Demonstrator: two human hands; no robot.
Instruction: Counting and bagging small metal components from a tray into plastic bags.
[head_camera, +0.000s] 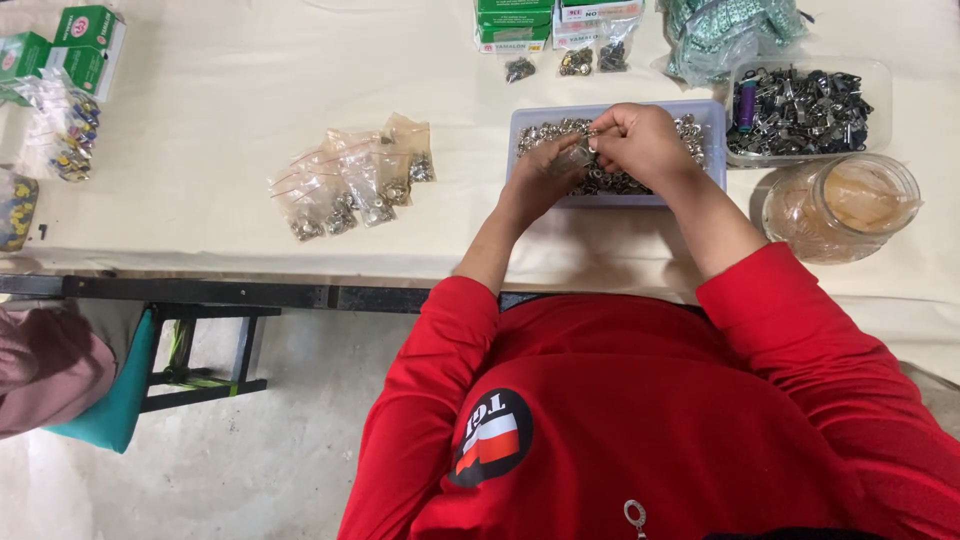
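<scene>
Head view shows me my left hand (548, 172) and right hand (640, 140) pinched shut on a limp, slippery small clear bag (578, 152) over the tray of metal rings (712, 140), at twelve o'clock; I'd grip its mouth edges.

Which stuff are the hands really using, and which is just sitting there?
In use:
left hand
right hand
tray of small metal rings
small clear bag
filled bags

Just lying about:
jar
tub of metal clips
green boxes
</scene>
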